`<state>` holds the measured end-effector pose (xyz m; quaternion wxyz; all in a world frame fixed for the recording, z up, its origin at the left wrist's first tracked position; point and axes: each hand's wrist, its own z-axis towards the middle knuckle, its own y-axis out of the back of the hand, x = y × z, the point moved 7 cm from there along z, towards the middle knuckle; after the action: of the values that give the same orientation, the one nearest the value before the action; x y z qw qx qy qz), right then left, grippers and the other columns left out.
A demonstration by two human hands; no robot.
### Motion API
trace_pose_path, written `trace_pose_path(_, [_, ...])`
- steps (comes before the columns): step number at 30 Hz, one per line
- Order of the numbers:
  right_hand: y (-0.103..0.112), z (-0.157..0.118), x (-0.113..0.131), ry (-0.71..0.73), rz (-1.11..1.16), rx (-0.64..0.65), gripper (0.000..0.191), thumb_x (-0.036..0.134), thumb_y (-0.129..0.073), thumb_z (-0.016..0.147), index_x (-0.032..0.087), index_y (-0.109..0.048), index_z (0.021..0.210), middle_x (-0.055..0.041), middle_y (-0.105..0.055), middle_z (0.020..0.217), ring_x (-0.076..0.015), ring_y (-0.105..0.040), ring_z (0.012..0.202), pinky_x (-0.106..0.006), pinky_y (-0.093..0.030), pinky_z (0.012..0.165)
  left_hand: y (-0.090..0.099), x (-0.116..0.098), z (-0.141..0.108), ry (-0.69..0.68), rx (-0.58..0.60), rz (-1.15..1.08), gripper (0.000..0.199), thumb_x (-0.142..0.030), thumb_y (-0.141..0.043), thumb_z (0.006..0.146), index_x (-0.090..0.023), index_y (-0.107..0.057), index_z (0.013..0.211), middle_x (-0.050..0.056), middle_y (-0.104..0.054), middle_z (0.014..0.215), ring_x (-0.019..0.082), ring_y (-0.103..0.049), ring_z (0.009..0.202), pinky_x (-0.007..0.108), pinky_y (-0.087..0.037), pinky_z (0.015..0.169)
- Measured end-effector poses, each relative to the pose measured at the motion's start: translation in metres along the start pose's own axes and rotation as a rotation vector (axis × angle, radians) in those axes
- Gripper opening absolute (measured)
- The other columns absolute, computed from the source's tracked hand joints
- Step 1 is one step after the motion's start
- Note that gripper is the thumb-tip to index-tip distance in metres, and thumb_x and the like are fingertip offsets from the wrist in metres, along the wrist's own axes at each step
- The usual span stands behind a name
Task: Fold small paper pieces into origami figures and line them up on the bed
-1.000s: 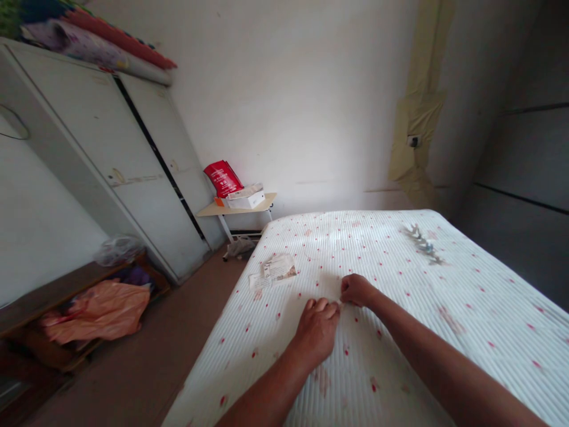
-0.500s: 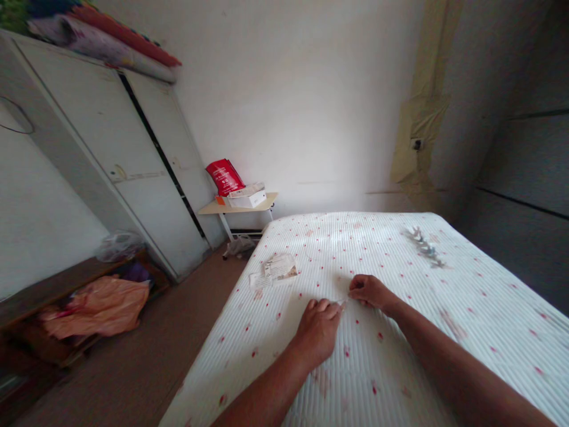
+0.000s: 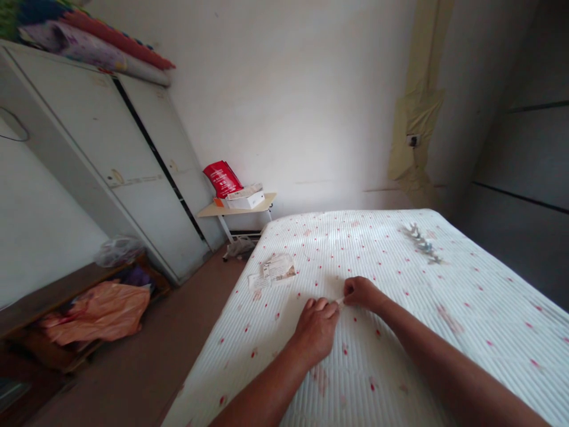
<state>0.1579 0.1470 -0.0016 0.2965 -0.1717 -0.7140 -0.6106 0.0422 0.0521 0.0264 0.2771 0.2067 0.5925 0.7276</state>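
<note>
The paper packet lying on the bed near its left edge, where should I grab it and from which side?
The paper packet lies flat on the mattress, beyond the left hand. Its left end overlaps a white slip near the bed's edge. Pinching that edgeward end from the left side probably works best: flat paper offers only its edges, and that side is unobstructed.
</note>
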Motion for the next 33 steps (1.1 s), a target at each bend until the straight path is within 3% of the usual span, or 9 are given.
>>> trace_pose_path(5, [0.009,-0.003,-0.01,-0.084,0.063,-0.05,0.008,0.007,-0.055,0.055,0.015,-0.056,0.054,0.004,-0.049,0.045,-0.0087,-0.046,0.045,-0.019,-0.03,0.045,0.001,0.001,-0.002,0.001,-0.025,-0.04,0.039,-0.016,-0.037,0.087,-0.026,-0.044,0.124,0.001,-0.059,0.112,0.018,-0.046,0.096,0.033,-0.035,0.08])
trace_pose_path(9, [0.008,-0.014,-0.004,-0.064,0.197,-0.071,0.014,0.016,-0.047,0.07,0.016,-0.057,0.08,0.0053,-0.052,0.053,-0.0068,-0.045,0.043,-0.017,-0.034,0.043,-0.001,0.002,0.0,-0.002,-0.047,-0.066,0.042,-0.017,-0.036,0.086,-0.028,-0.042,0.127,0.001,-0.057,0.115,0.019,-0.046,0.097,0.034,-0.036,0.081])
trace_pose_path(11, [0.0,-0.016,0.007,0.009,0.382,-0.014,0.014,0.015,-0.047,0.07,0.016,-0.056,0.081,0.0057,-0.051,0.053,-0.007,-0.046,0.044,-0.016,-0.035,0.043,-0.002,0.002,0.001,-0.001,-0.044,-0.062,0.038,-0.016,-0.036,0.086,-0.025,-0.048,0.121,0.003,-0.058,0.112,0.019,-0.047,0.097,0.034,-0.035,0.081])
trace_pose_path(13, [-0.012,-0.016,0.014,0.032,0.347,0.075,0.014,0.007,-0.047,0.064,0.016,-0.056,0.071,0.0062,-0.05,0.05,-0.0059,-0.044,0.042,-0.015,-0.033,0.041,-0.003,0.002,0.001,0.007,-0.043,-0.055,0.036,-0.015,-0.038,0.085,-0.023,-0.053,0.116,0.004,-0.059,0.11,0.02,-0.047,0.098,0.035,-0.035,0.082])
trace_pose_path(17, [-0.021,-0.01,0.015,0.008,0.295,0.116,0.019,0.0,-0.045,0.059,0.015,-0.055,0.064,0.0068,-0.047,0.045,-0.0045,-0.04,0.036,-0.015,-0.028,0.036,0.0,0.008,-0.007,0.043,-0.084,-0.087,0.032,-0.013,-0.046,0.078,-0.023,-0.059,0.106,0.005,-0.06,0.107,0.02,-0.047,0.098,0.035,-0.037,0.082])
trace_pose_path(20, [-0.024,-0.007,0.013,-0.001,0.291,0.143,0.019,0.0,-0.045,0.06,0.015,-0.054,0.065,0.0069,-0.047,0.045,-0.0044,-0.041,0.035,-0.014,-0.028,0.036,0.004,0.019,-0.02,0.064,-0.163,-0.166,0.025,-0.007,-0.048,0.071,-0.021,-0.065,0.083,0.004,-0.062,0.095,0.019,-0.05,0.092,0.034,-0.038,0.08])
trace_pose_path(25, [-0.024,-0.008,0.014,0.005,0.284,0.149,0.018,0.0,-0.045,0.062,0.015,-0.053,0.066,0.0067,-0.047,0.046,-0.0044,-0.042,0.036,-0.014,-0.029,0.037,0.01,0.052,-0.027,0.318,-0.327,-0.351,0.025,-0.004,-0.048,0.066,-0.021,-0.065,0.074,0.001,-0.064,0.081,0.015,-0.054,0.083,0.031,-0.039,0.08])
trace_pose_path(29, [-0.024,-0.01,0.016,-0.003,0.279,0.147,0.017,0.001,-0.045,0.063,0.015,-0.053,0.067,0.0063,-0.047,0.047,-0.005,-0.042,0.037,-0.015,-0.03,0.037,-0.001,0.063,-0.009,0.566,-0.288,-0.352,0.011,-0.02,-0.055,0.072,-0.023,-0.065,0.072,-0.001,-0.066,0.079,0.016,-0.055,0.085,0.03,-0.038,0.082])
trace_pose_path(33, [-0.023,-0.011,0.016,-0.006,0.278,0.15,0.017,0.001,-0.044,0.063,0.015,-0.052,0.067,0.0062,-0.047,0.048,-0.0049,-0.042,0.037,-0.015,-0.032,0.038,-0.011,0.058,0.009,0.671,-0.232,-0.224,0.009,-0.029,-0.056,0.073,-0.025,-0.064,0.076,0.001,-0.059,0.11,0.021,-0.046,0.108,0.036,-0.032,0.09])
